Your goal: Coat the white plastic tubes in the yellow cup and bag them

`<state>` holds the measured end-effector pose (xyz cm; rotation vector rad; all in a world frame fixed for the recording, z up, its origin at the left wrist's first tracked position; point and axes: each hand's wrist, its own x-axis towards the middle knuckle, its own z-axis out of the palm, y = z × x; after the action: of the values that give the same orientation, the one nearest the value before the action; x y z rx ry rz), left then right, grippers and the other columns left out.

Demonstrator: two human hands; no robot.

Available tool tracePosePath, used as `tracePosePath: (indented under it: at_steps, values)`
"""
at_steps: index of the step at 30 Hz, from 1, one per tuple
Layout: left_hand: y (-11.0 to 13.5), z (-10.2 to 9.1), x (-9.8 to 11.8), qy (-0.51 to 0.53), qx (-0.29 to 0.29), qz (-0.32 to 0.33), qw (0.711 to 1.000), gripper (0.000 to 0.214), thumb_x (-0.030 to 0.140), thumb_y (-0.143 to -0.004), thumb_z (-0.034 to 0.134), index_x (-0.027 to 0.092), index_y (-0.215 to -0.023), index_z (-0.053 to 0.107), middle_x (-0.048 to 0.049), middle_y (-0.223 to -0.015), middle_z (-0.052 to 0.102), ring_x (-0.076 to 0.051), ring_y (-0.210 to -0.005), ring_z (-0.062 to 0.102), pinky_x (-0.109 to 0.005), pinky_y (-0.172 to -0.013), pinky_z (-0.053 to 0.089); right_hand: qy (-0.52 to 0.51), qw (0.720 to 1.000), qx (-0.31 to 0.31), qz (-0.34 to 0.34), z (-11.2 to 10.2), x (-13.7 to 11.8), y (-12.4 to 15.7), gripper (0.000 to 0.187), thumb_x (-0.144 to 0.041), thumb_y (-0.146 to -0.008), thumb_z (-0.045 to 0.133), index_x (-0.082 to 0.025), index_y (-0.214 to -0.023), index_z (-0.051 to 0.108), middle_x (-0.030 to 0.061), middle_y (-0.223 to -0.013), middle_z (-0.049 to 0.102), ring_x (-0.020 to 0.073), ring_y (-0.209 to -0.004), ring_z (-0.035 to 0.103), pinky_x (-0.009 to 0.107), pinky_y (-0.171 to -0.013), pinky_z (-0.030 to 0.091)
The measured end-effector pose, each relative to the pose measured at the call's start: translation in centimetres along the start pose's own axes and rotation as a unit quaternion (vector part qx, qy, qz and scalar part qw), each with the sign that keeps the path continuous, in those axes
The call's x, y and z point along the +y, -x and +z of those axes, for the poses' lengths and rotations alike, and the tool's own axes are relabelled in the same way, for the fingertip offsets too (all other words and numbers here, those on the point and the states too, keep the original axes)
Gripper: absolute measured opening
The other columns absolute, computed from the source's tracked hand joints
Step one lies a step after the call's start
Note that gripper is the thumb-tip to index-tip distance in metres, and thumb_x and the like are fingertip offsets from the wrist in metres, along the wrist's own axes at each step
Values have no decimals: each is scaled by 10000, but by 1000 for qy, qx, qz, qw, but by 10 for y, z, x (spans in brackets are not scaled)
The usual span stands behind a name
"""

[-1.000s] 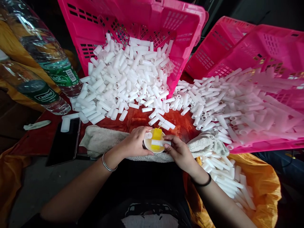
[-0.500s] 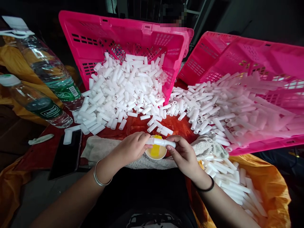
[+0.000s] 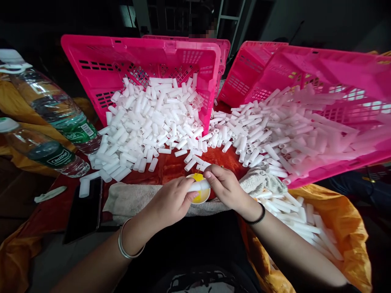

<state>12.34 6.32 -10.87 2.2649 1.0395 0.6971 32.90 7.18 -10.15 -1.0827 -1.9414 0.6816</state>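
My left hand (image 3: 171,201) and my right hand (image 3: 224,185) meet over a small round dish (image 3: 201,196) holding a yellow sponge. Both pinch the same joined white tube (image 3: 200,186), the left at its left end, the right closed over its right end. The dish rests on a beige towel (image 3: 128,197) at the near edge of a red-covered table. Just beyond my hands lie loose short white tubes (image 3: 191,162), spilled from a tipped pink crate (image 3: 140,73).
A second tipped pink crate (image 3: 320,65) at right spills longer white tubes (image 3: 275,130). An orange bag (image 3: 342,228) at lower right holds joined tubes (image 3: 302,221). Two water bottles (image 3: 58,110) lie at left. A black phone (image 3: 84,207) with a tube (image 3: 84,188) on it sits left of the towel.
The two tube pieces, held apart over the dish a second ago, are now pushed together between my hands. My right hand has closed in toward the left. The view has tilted up.
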Motion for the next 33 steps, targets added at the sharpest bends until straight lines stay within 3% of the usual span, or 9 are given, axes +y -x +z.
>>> tracePosePath:
  at_steps: [2, 7, 9, 12, 14, 18, 24, 29, 33]
  values:
    - [0, -1, 5, 216, -67, -114, 968, 314, 445, -963, 444, 167, -968, 589, -28, -768, 550, -147, -645, 498, -270, -578, 421, 15, 996, -16, -82, -3, 0, -4, 327, -350, -1020, 409, -215, -729, 474, 0, -672, 523, 134, -626, 500, 268, -619, 417]
    - [-2, -2, 14, 561, -253, -287, 734, 482, 634, -856, 458, 163, -910, 548, 78, -610, 295, -55, -465, 148, -198, -431, 145, 40, 992, -35, -115, -9, -12, -15, 360, -292, -996, 415, -223, -644, 384, -36, -568, 423, 115, -542, 430, 258, -569, 349]
    - [-2, 0, 15, 521, -207, -255, 788, 463, 628, -856, 492, 170, -891, 546, 67, -619, 326, -62, -479, 205, -202, -444, 190, 60, 996, -29, -55, -9, -20, -18, 360, -275, -977, 425, -220, -627, 356, -42, -557, 409, 103, -516, 399, 254, -547, 316]
    - [-1, 5, 16, 274, -41, -147, 950, 319, 504, -884, 551, 185, -907, 559, -9, -743, 501, -135, -642, 446, -262, -577, 374, 105, 992, -18, 61, -5, -30, -20, 335, -250, -939, 450, -213, -619, 358, -39, -559, 430, 98, -513, 380, 256, -538, 282]
    - [1, 8, 17, 121, 39, -89, 988, 229, 420, -897, 539, 194, -930, 556, -53, -859, 570, -199, -795, 521, -325, -699, 425, 130, 984, -16, 117, -1, -33, -22, 328, -238, -924, 457, -210, -612, 361, -35, -560, 441, 99, -518, 376, 260, -539, 268]
    - [5, 12, 17, 191, -4, -112, 975, 277, 455, -966, 458, 197, -891, 523, -9, -750, 535, -149, -668, 487, -284, -604, 398, 107, 987, -38, 117, 2, -35, -25, 325, -229, -917, 437, -208, -602, 363, -35, -555, 441, 97, -523, 380, 257, -553, 283]
    - [8, 15, 23, 513, -96, -199, 830, 462, 658, -919, 468, 197, -925, 506, 86, -599, 355, -56, -457, 241, -196, -426, 227, 50, 995, -70, 56, -4, -38, -30, 337, -259, -914, 416, -216, -586, 354, -38, -539, 416, 96, -509, 376, 256, -532, 290]
    - [6, 22, 34, 206, 28, -116, 971, 254, 428, -980, 466, 210, -855, 500, -6, -709, 570, -138, -609, 521, -267, -551, 424, 127, 985, -31, 112, 6, -47, -29, 371, -235, -904, 469, -218, -556, 339, -39, -504, 396, 97, -472, 335, 270, -498, 260]
    - [3, 9, 22, 9, 1, -20, 1000, 216, 364, -979, 489, 193, -1106, 520, -113, -995, 683, -244, -879, 671, -353, -697, 553, 154, 980, -10, 124, -21, -41, -4, 372, -316, -957, 436, -225, -597, 420, -11, -528, 495, 121, -468, 431, 275, -487, 315]
